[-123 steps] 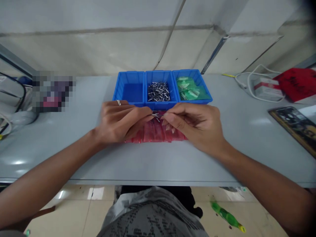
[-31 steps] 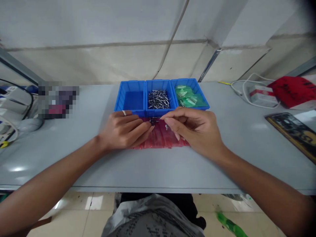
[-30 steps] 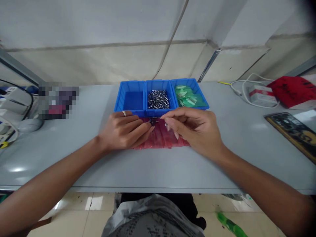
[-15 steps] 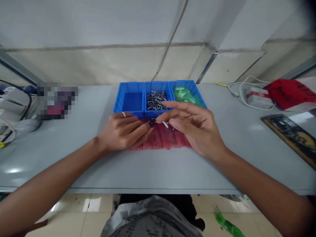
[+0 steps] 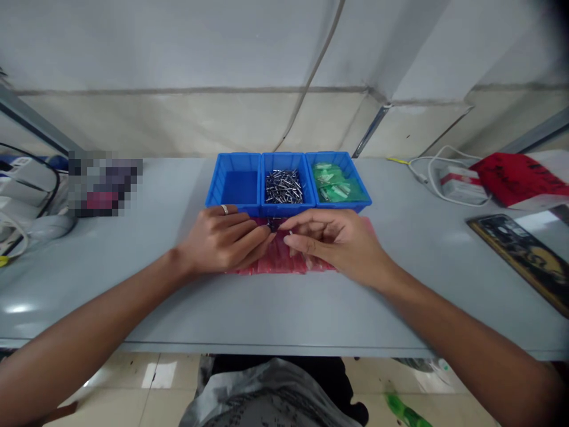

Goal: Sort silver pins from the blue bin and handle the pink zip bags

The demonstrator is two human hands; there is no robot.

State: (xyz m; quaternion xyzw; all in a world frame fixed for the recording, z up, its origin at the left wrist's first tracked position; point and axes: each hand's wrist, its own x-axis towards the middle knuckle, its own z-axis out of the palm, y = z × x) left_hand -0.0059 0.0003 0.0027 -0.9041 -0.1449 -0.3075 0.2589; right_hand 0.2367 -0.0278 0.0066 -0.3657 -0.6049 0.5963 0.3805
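My left hand (image 5: 224, 240), wearing a ring, rests at the near edge of a blue three-compartment bin (image 5: 284, 209), with its fingertips pinched on a small cluster of metal pins (image 5: 274, 224). These lie on a stack of pink-red plastic bags (image 5: 278, 262). My right hand (image 5: 338, 240) sits just right of the cluster, fingers curled low over the bags. A small glint shows near its fingertips, too small to identify. Loose metal pins (image 5: 284, 187) fill the bin's middle compartment, and green packets (image 5: 335, 184) lie in the right one.
The grey table (image 5: 133, 296) carries a white cable (image 5: 444, 172), a red-and-white box (image 5: 460, 185), a red packet (image 5: 515, 178) and a dark printed board (image 5: 524, 255) to the right. White devices with cables (image 5: 26, 196) and a pixelated object (image 5: 104, 184) stand to the left.
My right hand's spread fingers have curled and come down toward the bags beside my left hand. My left hand has barely moved. The whole scene sits slightly lower in the view.
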